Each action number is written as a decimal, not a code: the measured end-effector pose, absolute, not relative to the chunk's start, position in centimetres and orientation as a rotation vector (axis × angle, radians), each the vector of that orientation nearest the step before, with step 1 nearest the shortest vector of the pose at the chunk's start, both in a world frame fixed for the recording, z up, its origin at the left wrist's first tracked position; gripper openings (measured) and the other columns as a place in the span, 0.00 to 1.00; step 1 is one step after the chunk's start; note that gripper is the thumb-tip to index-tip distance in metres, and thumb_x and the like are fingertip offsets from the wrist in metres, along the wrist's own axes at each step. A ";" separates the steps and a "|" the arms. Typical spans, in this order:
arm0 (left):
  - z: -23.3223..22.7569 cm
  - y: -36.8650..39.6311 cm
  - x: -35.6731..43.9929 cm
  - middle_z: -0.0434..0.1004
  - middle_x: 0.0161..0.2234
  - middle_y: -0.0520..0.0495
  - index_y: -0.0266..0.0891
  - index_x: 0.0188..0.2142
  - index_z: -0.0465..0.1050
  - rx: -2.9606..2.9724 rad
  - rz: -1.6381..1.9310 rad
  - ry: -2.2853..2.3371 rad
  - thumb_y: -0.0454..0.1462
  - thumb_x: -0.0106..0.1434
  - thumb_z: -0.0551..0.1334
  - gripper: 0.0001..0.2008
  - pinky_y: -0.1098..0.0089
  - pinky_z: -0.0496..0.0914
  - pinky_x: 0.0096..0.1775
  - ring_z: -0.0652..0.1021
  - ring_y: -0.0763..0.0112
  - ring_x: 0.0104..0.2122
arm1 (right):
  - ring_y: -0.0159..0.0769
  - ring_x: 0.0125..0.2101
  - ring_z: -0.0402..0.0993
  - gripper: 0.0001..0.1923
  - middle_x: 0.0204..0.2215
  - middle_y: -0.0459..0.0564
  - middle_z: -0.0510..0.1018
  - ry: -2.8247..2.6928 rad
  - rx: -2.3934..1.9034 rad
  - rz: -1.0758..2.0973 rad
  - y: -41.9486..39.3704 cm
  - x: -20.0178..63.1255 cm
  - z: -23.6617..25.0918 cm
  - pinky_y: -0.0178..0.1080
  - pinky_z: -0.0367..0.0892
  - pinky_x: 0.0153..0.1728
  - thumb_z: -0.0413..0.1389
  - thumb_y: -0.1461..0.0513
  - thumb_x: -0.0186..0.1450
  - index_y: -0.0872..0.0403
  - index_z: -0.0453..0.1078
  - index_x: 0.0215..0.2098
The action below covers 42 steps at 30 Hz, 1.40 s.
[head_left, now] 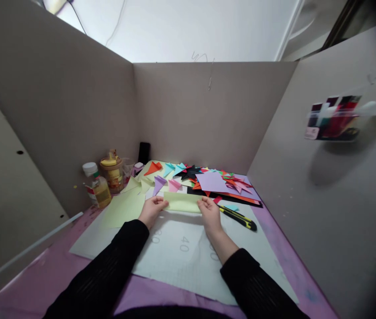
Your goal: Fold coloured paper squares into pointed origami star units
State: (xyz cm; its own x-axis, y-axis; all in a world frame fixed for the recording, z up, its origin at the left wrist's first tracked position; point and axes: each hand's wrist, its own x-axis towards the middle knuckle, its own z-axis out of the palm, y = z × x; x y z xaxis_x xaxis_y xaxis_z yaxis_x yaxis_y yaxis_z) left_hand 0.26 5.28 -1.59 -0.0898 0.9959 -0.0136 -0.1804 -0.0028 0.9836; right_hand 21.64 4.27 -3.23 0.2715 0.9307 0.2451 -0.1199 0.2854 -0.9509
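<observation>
A pale green strip of folded paper [182, 202] is stretched level between my two hands, just above a white sheet with printed numbers [174, 261]. My left hand [153, 211] pinches its left end between thumb and fingers. At the other end, my right hand [210, 214] grips the paper the same way. A black and yellow utility knife [239, 218] lies to the right of my right hand. Behind the strip are folded paper pieces: a purple one [159, 184], a pink one [174, 185] and an orange one [153, 168].
Pale green sheets [121, 210] lie at left. A bottle of yellowish liquid [99, 188], a lidded jar [112, 173] and a black phone-like object [144, 152] stand behind. Purple paper [212, 181] tops a pile at the back right. Grey panels [201, 115] enclose the table.
</observation>
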 end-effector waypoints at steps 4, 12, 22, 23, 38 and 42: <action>-1.6 5.3 0.2 0.72 0.19 0.52 0.34 0.25 0.71 1.034 1.335 1.166 0.40 0.39 0.72 0.16 0.76 0.60 0.22 0.69 0.78 0.18 | 0.32 0.23 0.66 0.16 0.23 0.45 0.73 -1.016 -1.005 0.915 4.2 21.6 -3.3 0.34 0.61 0.25 0.60 0.52 0.53 0.56 0.69 0.34; -1.6 5.1 0.2 0.72 0.19 0.52 0.34 0.24 0.71 1.031 1.318 1.192 0.42 0.37 0.72 0.18 0.76 0.61 0.22 0.69 0.77 0.18 | 0.36 0.26 0.71 0.16 0.26 0.48 0.76 -1.020 -0.934 1.024 3.9 21.6 -2.9 0.37 0.65 0.29 0.60 0.53 0.54 0.55 0.70 0.36; -1.1 4.9 0.1 0.67 0.18 0.53 0.33 0.23 0.73 1.065 1.295 1.073 0.43 0.42 0.70 0.15 0.76 0.57 0.21 0.64 0.79 0.18 | 0.33 0.23 0.68 0.17 0.23 0.46 0.75 -0.944 -0.976 0.996 4.1 21.8 -3.1 0.35 0.64 0.26 0.61 0.53 0.51 0.55 0.70 0.34; -1.0 4.9 0.1 0.67 0.18 0.53 0.33 0.23 0.73 1.070 1.300 1.081 0.43 0.42 0.70 0.15 0.76 0.57 0.21 0.65 0.79 0.18 | 0.33 0.23 0.69 0.17 0.23 0.47 0.76 -0.943 -0.967 1.002 4.1 21.8 -3.0 0.35 0.64 0.26 0.62 0.53 0.51 0.55 0.70 0.34; 0.1 4.6 -2.1 0.62 0.12 0.55 0.36 0.18 0.70 1.200 1.100 1.401 0.41 0.42 0.67 0.10 0.75 0.48 0.16 0.58 0.80 0.12 | 0.28 0.17 0.60 0.17 0.15 0.37 0.66 -1.231 -1.184 0.938 4.1 21.7 -2.7 0.33 0.58 0.22 0.58 0.62 0.49 0.54 0.63 0.37; -0.5 4.7 -2.7 0.64 0.10 0.53 0.37 0.15 0.70 1.346 1.012 1.554 0.37 0.42 0.65 0.07 0.74 0.50 0.17 0.60 0.77 0.12 | 0.30 0.18 0.62 0.14 0.15 0.36 0.67 -1.427 -1.328 0.811 4.6 21.2 -3.4 0.33 0.57 0.23 0.54 0.65 0.47 0.51 0.62 0.34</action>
